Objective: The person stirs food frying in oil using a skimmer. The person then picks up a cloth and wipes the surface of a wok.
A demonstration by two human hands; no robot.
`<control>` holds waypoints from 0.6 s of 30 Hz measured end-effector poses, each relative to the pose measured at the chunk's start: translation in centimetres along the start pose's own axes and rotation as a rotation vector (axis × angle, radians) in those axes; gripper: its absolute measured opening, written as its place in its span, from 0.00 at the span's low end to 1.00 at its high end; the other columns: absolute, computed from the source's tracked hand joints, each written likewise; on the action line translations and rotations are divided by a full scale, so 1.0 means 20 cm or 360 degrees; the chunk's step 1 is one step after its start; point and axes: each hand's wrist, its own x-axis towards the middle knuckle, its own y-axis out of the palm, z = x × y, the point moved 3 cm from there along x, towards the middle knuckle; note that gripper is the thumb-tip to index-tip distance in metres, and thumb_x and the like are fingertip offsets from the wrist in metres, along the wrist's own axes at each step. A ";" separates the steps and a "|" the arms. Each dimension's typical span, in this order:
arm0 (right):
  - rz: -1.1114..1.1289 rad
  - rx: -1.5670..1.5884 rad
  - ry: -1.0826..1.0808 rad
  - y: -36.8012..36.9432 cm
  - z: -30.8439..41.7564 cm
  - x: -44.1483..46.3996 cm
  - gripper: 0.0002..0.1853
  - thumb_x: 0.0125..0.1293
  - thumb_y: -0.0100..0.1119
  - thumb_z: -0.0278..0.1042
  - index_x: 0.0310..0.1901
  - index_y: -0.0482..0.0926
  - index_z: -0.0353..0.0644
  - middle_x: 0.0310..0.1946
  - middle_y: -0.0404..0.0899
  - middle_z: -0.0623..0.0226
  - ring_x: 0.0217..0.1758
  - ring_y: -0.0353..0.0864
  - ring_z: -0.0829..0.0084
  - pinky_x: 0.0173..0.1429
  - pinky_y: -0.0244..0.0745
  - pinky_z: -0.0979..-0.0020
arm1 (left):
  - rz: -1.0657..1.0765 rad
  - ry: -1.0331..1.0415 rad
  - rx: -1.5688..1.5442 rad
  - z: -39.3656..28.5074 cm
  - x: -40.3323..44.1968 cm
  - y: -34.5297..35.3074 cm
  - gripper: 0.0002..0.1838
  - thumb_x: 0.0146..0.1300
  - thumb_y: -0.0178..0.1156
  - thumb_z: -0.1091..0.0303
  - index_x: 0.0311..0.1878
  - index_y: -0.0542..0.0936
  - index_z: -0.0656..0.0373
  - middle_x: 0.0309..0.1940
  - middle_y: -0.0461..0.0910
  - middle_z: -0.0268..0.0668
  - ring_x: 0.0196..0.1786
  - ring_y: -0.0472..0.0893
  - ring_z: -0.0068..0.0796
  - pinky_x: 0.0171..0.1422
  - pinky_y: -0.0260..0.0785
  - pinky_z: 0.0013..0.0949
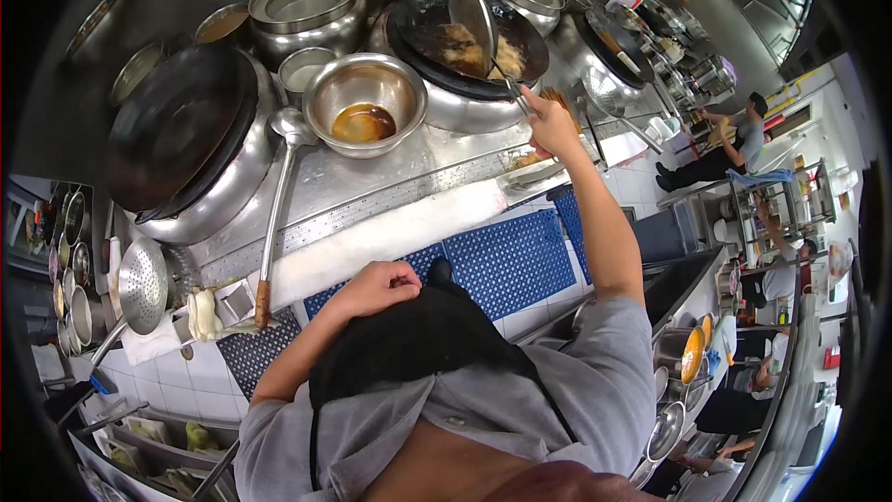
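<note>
Food (465, 48) lies in the wok (415, 23), with pieces on either side of the strainer (470, 14). Cooking seems under way but unfinished: the food is in, by the look of it, and none shows lifted out; how done it is, I cannot tell. The right hand (555, 125) grips the strainer's handle (510, 85), fingers wrapped round it. From that hand the handle runs forward and left over the wok's edge; the strainer's head stands tilted on edge above the food, though whether it touches is unclear. The food thus lies ahead and left of the right hand, near but apart from it. The left hand (377, 290) is by the apron (409, 353), fingers curled, well apart from the wok; its palm is hidden, so I cannot tell whether it clasps anything. On the desk (446, 160) sits a bowl (321, 98) of brown liquid (367, 123), a ladle (294, 126) beside it
</note>
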 end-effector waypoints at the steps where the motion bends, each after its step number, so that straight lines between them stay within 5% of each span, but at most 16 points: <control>1: -0.0025 0.0033 0.0023 -0.05 0.01 -0.05 0.30 0.71 0.51 0.25 0.73 0.72 0.60 0.18 0.80 0.61 0.15 0.78 0.72 0.20 0.74 0.67 | -0.0025 0.0023 -0.0012 0.00 0.01 0.00 0.09 0.66 0.67 0.66 0.43 0.85 0.62 0.34 0.86 0.35 0.38 0.82 0.21 0.46 0.74 0.29; 4: -0.0121 0.0091 -0.0022 -0.14 0.00 -0.13 0.31 0.71 0.50 0.24 0.75 0.70 0.60 0.18 0.79 0.64 0.13 0.74 0.76 0.17 0.71 0.70 | 0.0016 0.0005 -0.0010 -0.01 0.02 0.01 0.09 0.66 0.67 0.65 0.43 0.85 0.62 0.34 0.87 0.35 0.39 0.82 0.21 0.46 0.74 0.29; 9: -0.0287 0.0199 -0.0009 -0.26 -0.15 -0.04 0.25 0.72 0.52 0.27 0.71 0.72 0.40 0.18 0.80 0.61 0.13 0.75 0.76 0.14 0.65 0.71 | 0.0102 -0.0038 0.0058 -0.02 0.04 0.02 0.09 0.68 0.66 0.67 0.46 0.85 0.63 0.38 0.86 0.33 0.43 0.82 0.19 0.50 0.74 0.27; 12: -0.0423 0.0190 0.0112 -0.28 -0.22 0.04 0.26 0.70 0.54 0.26 0.70 0.74 0.43 0.19 0.82 0.57 0.14 0.77 0.71 0.18 0.71 0.65 | 0.0083 -0.0053 0.0004 0.00 0.03 0.02 0.09 0.69 0.66 0.67 0.46 0.85 0.63 0.38 0.87 0.34 0.43 0.82 0.20 0.50 0.74 0.27; 18: -0.0286 0.0571 0.0274 -0.19 -0.38 0.28 0.24 0.74 0.51 0.28 0.70 0.72 0.42 0.21 0.81 0.60 0.14 0.76 0.74 0.16 0.68 0.70 | -0.0002 -0.0057 0.0019 0.01 0.00 0.01 0.10 0.69 0.66 0.66 0.47 0.85 0.63 0.39 0.87 0.34 0.44 0.82 0.20 0.51 0.74 0.28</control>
